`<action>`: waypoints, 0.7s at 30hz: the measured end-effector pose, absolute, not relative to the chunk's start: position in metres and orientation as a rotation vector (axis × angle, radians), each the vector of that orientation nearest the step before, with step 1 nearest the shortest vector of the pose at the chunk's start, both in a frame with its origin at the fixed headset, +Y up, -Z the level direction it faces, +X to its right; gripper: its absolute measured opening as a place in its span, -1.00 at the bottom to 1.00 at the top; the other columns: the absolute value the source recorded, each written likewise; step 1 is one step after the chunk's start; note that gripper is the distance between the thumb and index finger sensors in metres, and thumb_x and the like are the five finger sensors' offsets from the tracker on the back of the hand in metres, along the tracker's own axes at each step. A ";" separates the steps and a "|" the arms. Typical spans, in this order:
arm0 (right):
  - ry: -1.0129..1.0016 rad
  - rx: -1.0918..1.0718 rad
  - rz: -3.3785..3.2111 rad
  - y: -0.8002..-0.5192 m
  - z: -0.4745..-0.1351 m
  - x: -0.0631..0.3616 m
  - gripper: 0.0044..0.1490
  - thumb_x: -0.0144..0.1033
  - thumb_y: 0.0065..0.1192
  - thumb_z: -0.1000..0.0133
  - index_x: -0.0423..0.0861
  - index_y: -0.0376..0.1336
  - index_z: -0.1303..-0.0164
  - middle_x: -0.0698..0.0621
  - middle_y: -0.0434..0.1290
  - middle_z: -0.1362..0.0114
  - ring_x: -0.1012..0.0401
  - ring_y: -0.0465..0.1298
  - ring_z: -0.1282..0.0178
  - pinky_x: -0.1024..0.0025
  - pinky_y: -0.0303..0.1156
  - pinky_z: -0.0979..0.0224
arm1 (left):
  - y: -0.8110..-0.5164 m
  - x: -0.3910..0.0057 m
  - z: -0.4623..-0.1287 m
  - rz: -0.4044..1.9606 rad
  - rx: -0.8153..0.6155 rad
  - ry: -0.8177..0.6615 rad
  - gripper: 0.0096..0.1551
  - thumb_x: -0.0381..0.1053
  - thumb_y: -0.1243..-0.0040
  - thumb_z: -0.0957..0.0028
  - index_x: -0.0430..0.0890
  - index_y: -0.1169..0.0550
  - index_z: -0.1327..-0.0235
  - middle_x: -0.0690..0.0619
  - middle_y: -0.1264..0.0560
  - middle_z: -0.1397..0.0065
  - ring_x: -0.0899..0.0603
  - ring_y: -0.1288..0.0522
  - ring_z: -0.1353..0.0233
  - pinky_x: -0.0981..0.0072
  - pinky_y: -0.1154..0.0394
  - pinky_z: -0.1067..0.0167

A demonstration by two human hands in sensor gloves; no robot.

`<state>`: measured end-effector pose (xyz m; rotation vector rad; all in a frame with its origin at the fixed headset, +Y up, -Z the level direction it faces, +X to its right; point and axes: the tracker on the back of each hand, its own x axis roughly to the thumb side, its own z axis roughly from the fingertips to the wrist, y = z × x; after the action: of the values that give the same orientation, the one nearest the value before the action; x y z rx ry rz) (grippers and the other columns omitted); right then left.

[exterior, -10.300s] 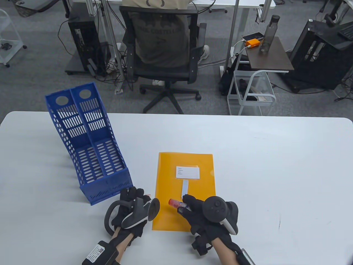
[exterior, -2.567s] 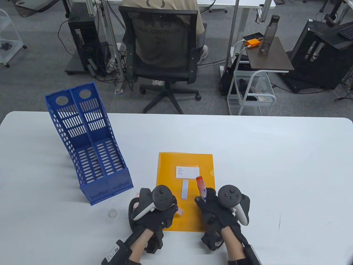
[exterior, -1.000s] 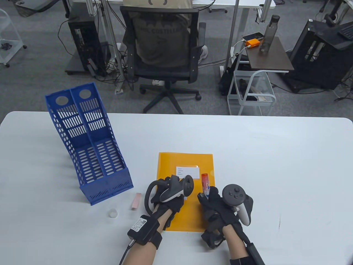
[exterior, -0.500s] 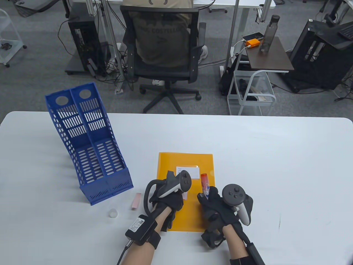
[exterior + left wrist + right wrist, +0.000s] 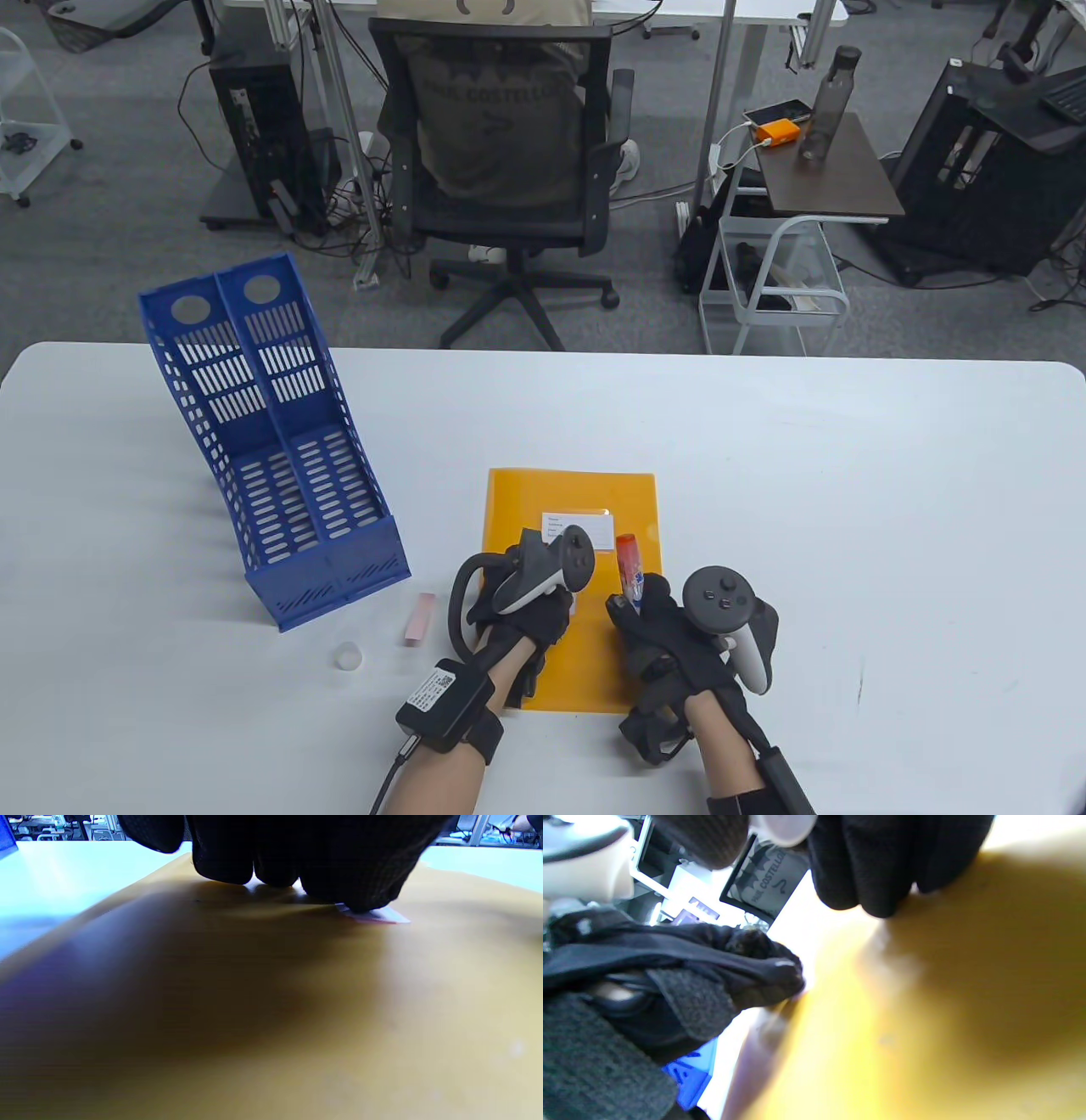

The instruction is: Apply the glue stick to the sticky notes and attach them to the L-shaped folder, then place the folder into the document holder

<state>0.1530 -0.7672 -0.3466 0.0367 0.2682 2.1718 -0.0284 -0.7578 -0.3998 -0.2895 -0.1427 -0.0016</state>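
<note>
Currently the orange L-shaped folder (image 5: 570,594) lies flat near the middle of the table's (image 5: 848,509) near edge, long side running away from the person. A white label (image 5: 585,526) with printed lines sits on its upper half; the lettering is too small to read.

Left hand (image 5: 517,607): rests on the folder's left half, just below the label. In the left wrist view the fingertips (image 5: 352,887) press down on a pale sticky note (image 5: 377,916) whose corner shows from under them, flat on the folder. Fingers bent down onto it, not closed round anything.

Right hand (image 5: 670,632): over the folder's right edge, fingers curled round the glue stick (image 5: 629,570). Red end points away from the person; a blue mark on its barrel, not legible.

Pink sticky-note pad (image 5: 418,618): on the table left of the folder, near the near edge. A small clear cap (image 5: 345,656) lies just left of it.

Blue document holder (image 5: 271,441): two compartments, slotted walls, toward the table's left side, leaning back, well apart from the folder.

Beyond the far edge a person sits in a black office chair (image 5: 509,170), back turned. Shirt print reads "COSTELLO" in the right wrist view.
</note>
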 end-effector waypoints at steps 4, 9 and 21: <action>0.268 0.037 2.173 -0.767 -0.347 0.153 -0.22 -0.07 0.04 -0.17 -0.30 -0.02 -0.41 -0.35 0.31 -0.39 -0.21 0.38 -0.34 -0.09 0.33 -0.30 | -0.758 -0.026 -0.401 -0.013 -0.335 -0.127 -0.48 0.10 -0.31 -0.07 0.06 -0.47 -0.29 0.00 -0.32 -0.63 -0.22 -0.35 -0.58 -0.29 -0.23 -0.48; 0.271 0.035 2.171 -0.767 -0.347 0.153 -0.22 -0.07 0.04 -0.17 -0.30 -0.02 -0.41 -0.35 0.31 -0.39 -0.21 0.38 -0.34 -0.09 0.33 -0.30 | -0.758 -0.026 -0.402 -0.018 -0.356 -0.131 -0.36 0.11 -0.28 -0.08 0.19 -0.30 -0.41 0.00 -0.29 -0.65 -0.21 -0.33 -0.59 -0.30 -0.22 -0.48; 0.270 0.036 2.173 -0.767 -0.347 0.153 -0.22 -0.07 0.05 -0.17 -0.30 -0.01 -0.41 -0.35 0.31 -0.39 -0.21 0.38 -0.34 -0.09 0.33 -0.30 | -0.757 -0.022 -0.406 -0.015 -0.427 -0.128 -0.19 0.09 -0.26 -0.11 0.22 -0.15 -0.59 -0.03 -0.23 -0.66 -0.25 -0.28 -0.60 -0.31 -0.19 -0.50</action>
<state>0.1528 -0.7674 -0.3468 0.0359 0.2704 2.1727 -0.0223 -0.7567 -0.4061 -0.4267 -0.1283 -0.0151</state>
